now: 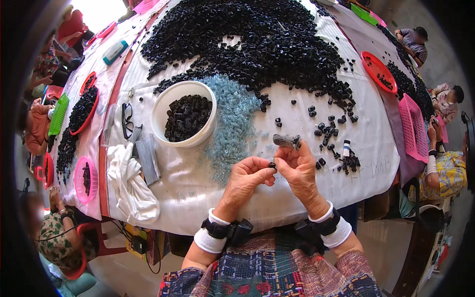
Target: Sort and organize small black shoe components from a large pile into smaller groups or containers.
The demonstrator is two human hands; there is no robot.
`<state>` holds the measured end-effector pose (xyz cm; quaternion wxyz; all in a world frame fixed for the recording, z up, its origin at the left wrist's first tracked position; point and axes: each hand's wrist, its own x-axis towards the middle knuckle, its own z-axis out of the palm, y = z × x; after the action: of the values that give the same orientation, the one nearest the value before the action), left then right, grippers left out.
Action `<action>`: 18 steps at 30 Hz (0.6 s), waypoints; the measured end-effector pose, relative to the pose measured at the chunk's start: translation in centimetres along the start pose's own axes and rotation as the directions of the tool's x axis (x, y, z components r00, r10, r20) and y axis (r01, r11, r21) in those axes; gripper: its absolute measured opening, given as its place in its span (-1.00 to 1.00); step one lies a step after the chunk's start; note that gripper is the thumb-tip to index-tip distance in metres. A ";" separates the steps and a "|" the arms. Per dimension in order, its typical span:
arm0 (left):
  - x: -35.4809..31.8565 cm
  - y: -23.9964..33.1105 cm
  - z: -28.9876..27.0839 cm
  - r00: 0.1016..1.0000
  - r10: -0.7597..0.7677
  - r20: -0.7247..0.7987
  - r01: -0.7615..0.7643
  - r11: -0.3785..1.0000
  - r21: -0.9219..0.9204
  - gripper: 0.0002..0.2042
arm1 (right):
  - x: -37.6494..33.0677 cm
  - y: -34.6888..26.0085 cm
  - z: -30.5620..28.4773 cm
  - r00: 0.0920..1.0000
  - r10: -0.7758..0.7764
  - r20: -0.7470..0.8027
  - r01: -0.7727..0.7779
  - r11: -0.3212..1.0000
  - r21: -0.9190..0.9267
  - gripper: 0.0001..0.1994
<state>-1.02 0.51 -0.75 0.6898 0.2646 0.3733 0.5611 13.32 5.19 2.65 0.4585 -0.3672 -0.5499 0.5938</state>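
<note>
My left hand (247, 177) pinches a small black plastic part (272, 165) between thumb and fingertips. Meeting it there, the thumb and a finger of my right hand (300, 173) touch or nearly touch the same part. The raised fingers of my right hand are wrapped round a short, dark grey, ribbed bundle (286, 140) of thin pieces; its exact kind does not show. Left of my hands spreads a heap of small clear bluish rings (230, 123). Beside it stands a white tub (157, 119) of black parts.
A large pile of black parts (237, 44) covers the far table. Loose black pieces and a small white-labelled bottle (346, 147) lie right. White cloth (131, 183), grey packets (148, 157) and glasses (127, 121) lie left. Several people with coloured baskets sit at neighbouring tables.
</note>
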 end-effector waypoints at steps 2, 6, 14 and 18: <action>0.0 0.0 0.1 1.000 0.002 -0.007 -0.002 1.000 0.012 -0.83 | -0.2 0.2 0.1 1.000 -0.002 -0.012 0.002 1.000 -0.009 -0.68; 0.1 -0.1 0.1 1.000 0.019 -0.008 -0.019 1.000 0.016 -0.84 | -0.6 1.6 0.0 0.998 -0.054 -0.037 0.052 0.997 -0.062 -0.70; -0.1 0.1 0.2 0.999 0.037 0.009 -0.037 0.998 0.047 -0.85 | -1.2 0.5 -0.9 0.944 -0.320 0.081 0.311 0.781 -0.542 -0.74; 0.0 0.3 0.7 0.998 0.064 0.001 -0.064 0.997 0.030 -0.86 | -1.1 0.4 -1.2 0.898 -0.408 0.165 0.428 0.722 -0.544 -0.72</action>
<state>-0.62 0.63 -0.09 0.6673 0.2869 0.3731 0.5772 14.72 4.52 2.06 0.4408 -0.3431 -0.7770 0.2901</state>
